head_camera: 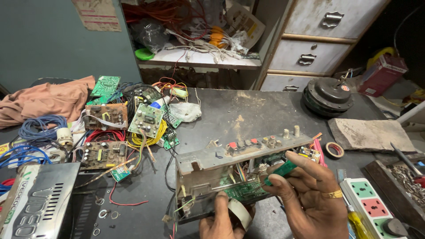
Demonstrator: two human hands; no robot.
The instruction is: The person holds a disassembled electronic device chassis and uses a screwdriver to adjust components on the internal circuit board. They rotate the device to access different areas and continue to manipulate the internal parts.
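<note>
I see the left hand (221, 221) at the near table edge, fingers clamped on the lower rim of the open metal chassis (230, 170) | right hand (305, 194) fingers pinched on a green-handled tool (281, 170) inside the chassis | bare dark table (248, 110) beyond | circuit boards (119, 132) crowd the left | power strip (369, 199) just right.

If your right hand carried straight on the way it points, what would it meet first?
The right hand points left with a green tool; its tip would likely first meet the green board inside the open chassis, though depth is unclear.
</note>
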